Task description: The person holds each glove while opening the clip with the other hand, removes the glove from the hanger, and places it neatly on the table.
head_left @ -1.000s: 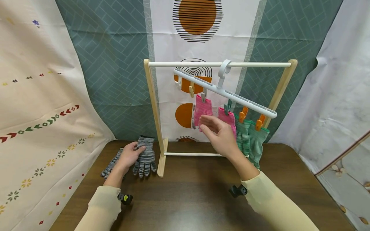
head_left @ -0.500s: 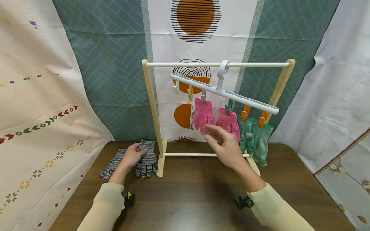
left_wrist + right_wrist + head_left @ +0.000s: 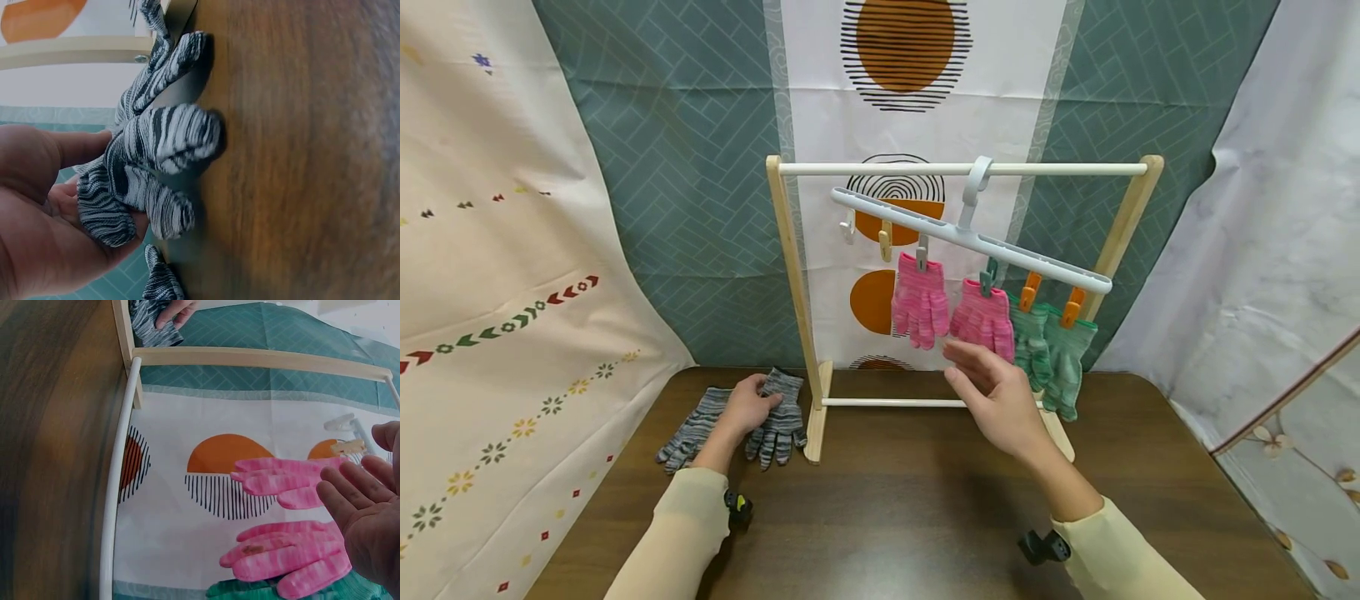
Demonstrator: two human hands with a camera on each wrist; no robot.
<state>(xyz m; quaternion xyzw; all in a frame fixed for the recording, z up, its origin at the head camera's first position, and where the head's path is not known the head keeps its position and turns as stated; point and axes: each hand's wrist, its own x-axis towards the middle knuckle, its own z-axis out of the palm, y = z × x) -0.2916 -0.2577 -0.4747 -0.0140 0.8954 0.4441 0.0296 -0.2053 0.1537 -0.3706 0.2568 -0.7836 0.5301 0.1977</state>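
At the table's left, my left hand (image 3: pixel 748 407) pinches a black-and-grey knit glove (image 3: pixel 784 410) between thumb and fingers. The left wrist view shows this glove (image 3: pixel 165 137) with its fingers pointing at the tabletop. A matching glove (image 3: pixel 692 433) lies on the table, partly behind the left hand and wrist. My right hand (image 3: pixel 1000 404) is held in the air below the hanger, fingers fairly straight and nothing in it. Beyond it, two pink gloves (image 3: pixel 921 304) and two green gloves (image 3: pixel 1070 367) hang from clothespins on a white hanger (image 3: pixel 973 240).
The hanger hooks over the white top bar (image 3: pixel 880 169) of a wooden rack (image 3: pixel 793 275). On the hanger's left end, a white clothespin (image 3: pixel 847 227) and a yellow clothespin (image 3: pixel 885 242) hold nothing. A lower bar (image 3: pixel 895 402) crosses the rack near the brown table (image 3: pixel 865 517).
My right hand has moved down and slightly right, away from the pink gloves. The hanger and its gloves have swung a little. My left hand keeps hold of the grey glove, which has tilted slightly.
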